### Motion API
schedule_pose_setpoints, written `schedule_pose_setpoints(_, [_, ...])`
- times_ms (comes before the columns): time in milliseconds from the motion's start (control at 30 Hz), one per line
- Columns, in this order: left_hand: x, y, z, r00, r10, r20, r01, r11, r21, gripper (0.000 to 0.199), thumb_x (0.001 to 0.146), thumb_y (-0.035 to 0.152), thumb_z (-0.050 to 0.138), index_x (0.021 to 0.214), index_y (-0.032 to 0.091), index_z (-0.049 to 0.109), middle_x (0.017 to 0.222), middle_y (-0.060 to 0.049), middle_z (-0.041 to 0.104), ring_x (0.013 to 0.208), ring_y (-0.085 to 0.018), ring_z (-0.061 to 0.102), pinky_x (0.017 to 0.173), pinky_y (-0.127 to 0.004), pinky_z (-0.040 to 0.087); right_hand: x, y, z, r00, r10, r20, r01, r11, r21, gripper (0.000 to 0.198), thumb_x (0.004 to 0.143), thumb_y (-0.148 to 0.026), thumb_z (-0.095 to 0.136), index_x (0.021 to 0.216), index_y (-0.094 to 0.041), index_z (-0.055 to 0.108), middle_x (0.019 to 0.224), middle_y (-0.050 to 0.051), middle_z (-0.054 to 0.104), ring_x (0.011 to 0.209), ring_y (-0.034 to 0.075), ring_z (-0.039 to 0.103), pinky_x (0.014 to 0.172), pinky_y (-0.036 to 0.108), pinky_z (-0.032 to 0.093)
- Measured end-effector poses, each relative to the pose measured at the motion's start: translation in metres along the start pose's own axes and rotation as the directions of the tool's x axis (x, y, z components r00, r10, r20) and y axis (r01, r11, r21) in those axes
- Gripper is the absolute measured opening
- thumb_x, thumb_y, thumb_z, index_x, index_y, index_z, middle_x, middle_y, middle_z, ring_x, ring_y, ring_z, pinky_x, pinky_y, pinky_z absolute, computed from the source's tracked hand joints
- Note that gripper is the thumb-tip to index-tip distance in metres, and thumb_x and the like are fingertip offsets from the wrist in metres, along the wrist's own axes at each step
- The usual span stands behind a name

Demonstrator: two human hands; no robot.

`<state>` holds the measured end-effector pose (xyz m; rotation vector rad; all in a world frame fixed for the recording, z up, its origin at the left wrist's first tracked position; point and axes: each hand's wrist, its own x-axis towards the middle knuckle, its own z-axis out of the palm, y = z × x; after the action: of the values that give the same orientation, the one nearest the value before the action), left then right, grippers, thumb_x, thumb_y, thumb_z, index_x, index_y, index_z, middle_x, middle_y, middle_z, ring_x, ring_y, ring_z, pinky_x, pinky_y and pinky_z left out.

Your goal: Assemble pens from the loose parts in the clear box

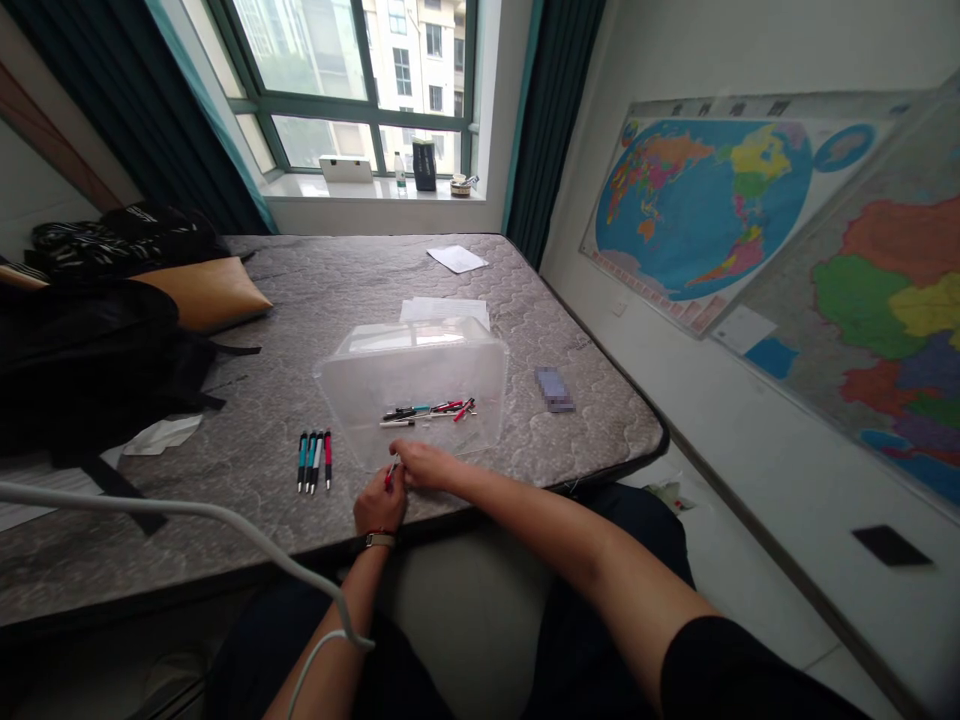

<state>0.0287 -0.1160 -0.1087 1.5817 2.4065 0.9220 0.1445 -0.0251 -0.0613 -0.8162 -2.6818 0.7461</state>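
Observation:
In front of the mattress edge my left hand (380,504) is closed around a red pen (389,474), its red part showing between the fingers. My right hand (426,467) meets it from the right, its fingertips pinched at the pen's upper end; the small pale piece there is too small to make out. Just beyond both hands is a clear plastic box (352,385). Loose pens and pen parts (427,411) in black, white, red and teal lie inside it. Left of the box, several pens (314,462) in teal, white and red are lined up side by side.
The grey mattress (247,480) bears papers (457,259) behind the box and a blurred small packet (554,389) to its right. A black backpack (90,360) and a tan cushion (206,293) lie at left. A white cable (247,540) crosses the near left.

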Motion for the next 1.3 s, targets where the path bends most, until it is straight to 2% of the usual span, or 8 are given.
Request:
schedule_pose_setpoints(133, [0.001, -0.003, -0.002, 0.999, -0.027, 0.019, 0.027, 0.999, -0.036, 0.036, 0.091, 0.049, 0.046, 0.095, 0.022, 0.07, 0.071, -0.006, 0.067, 0.063, -0.018, 0.055, 0.058, -0.026, 0.024, -0.005, -0.005, 0.006, 1.0, 0.005, 0.012, -0.005, 0.999, 0.036, 0.041, 0.08, -0.014, 0.056, 0.12, -0.017, 0.045, 0.095, 0.007, 0.065, 0.091, 0.022, 0.062, 0.077, 0.03, 0.047])
schedule_pose_setpoints(267, [0.002, -0.003, -0.004, 0.998, -0.053, -0.015, 0.051, 0.994, -0.095, 0.04, 0.091, 0.053, 0.045, 0.081, 0.021, 0.066, 0.064, -0.003, 0.062, 0.06, -0.016, 0.053, 0.058, -0.026, 0.025, -0.007, -0.001, 0.008, 0.998, 0.031, -0.048, -0.031, 1.0, 0.001, 0.054, 0.076, -0.01, 0.056, 0.129, -0.013, 0.044, 0.108, 0.013, 0.064, 0.1, 0.024, 0.061, 0.086, 0.033, 0.047])
schedule_pose_setpoints(400, [0.003, -0.003, -0.005, 0.992, -0.109, -0.068, 0.097, 0.982, -0.159, 0.039, 0.091, 0.054, 0.045, 0.084, 0.021, 0.064, 0.064, -0.002, 0.061, 0.06, -0.016, 0.053, 0.059, -0.025, 0.027, -0.012, 0.005, -0.003, 0.994, 0.076, -0.082, -0.075, 0.997, 0.015, 0.046, 0.074, -0.007, 0.057, 0.12, -0.01, 0.059, 0.103, 0.013, 0.067, 0.1, 0.022, 0.061, 0.09, 0.032, 0.045])
schedule_pose_setpoints(533, [0.002, -0.004, -0.004, 0.993, -0.097, -0.066, 0.085, 0.982, -0.169, 0.037, 0.09, 0.053, 0.047, 0.087, 0.021, 0.065, 0.065, -0.002, 0.063, 0.061, -0.016, 0.055, 0.06, -0.025, 0.03, -0.015, 0.011, -0.015, 0.96, 0.245, -0.133, -0.22, 0.959, 0.18, 0.022, 0.076, -0.01, 0.06, 0.093, -0.014, 0.073, 0.091, 0.008, 0.072, 0.087, 0.019, 0.064, 0.083, 0.028, 0.047])
schedule_pose_setpoints(633, [0.002, -0.005, -0.004, 0.996, -0.074, -0.05, 0.066, 0.986, -0.15, 0.037, 0.088, 0.054, 0.05, 0.09, 0.021, 0.067, 0.067, -0.002, 0.064, 0.063, -0.017, 0.056, 0.061, -0.025, 0.03, -0.011, 0.009, -0.015, 0.928, 0.342, -0.15, -0.259, 0.879, 0.4, 0.022, 0.081, -0.013, 0.058, 0.095, -0.015, 0.074, 0.093, 0.006, 0.074, 0.086, 0.017, 0.066, 0.08, 0.026, 0.048])
schedule_pose_setpoints(733, [0.002, -0.007, -0.003, 0.998, -0.054, -0.024, 0.051, 0.989, -0.137, 0.035, 0.087, 0.052, 0.053, 0.092, 0.021, 0.068, 0.068, -0.002, 0.065, 0.064, -0.017, 0.057, 0.06, -0.025, 0.029, -0.004, 0.001, -0.008, 0.933, 0.337, -0.128, -0.228, 0.826, 0.515, 0.02, 0.082, -0.018, 0.06, 0.097, -0.015, 0.074, 0.094, 0.006, 0.075, 0.087, 0.017, 0.067, 0.079, 0.026, 0.049])
schedule_pose_setpoints(1000, [0.002, -0.01, 0.001, 0.999, -0.038, -0.001, 0.038, 0.995, -0.088, 0.029, 0.089, 0.044, 0.052, 0.093, 0.021, 0.07, 0.069, -0.003, 0.065, 0.063, -0.015, 0.054, 0.058, -0.025, 0.025, 0.004, -0.015, 0.0, 0.954, 0.229, -0.191, -0.179, 0.953, 0.246, 0.015, 0.079, -0.014, 0.064, 0.091, -0.016, 0.074, 0.091, 0.005, 0.073, 0.084, 0.016, 0.064, 0.079, 0.025, 0.046])
schedule_pose_setpoints(1300, [0.001, -0.01, 0.001, 0.999, -0.035, -0.008, 0.035, 0.995, -0.09, 0.031, 0.089, 0.043, 0.051, 0.096, 0.021, 0.071, 0.075, -0.005, 0.068, 0.068, -0.017, 0.057, 0.059, -0.026, 0.026, 0.003, -0.009, 0.004, 0.975, 0.115, -0.192, -0.077, 0.978, 0.196, 0.018, 0.081, -0.011, 0.06, 0.094, -0.016, 0.072, 0.092, 0.005, 0.068, 0.084, 0.015, 0.061, 0.078, 0.023, 0.045])
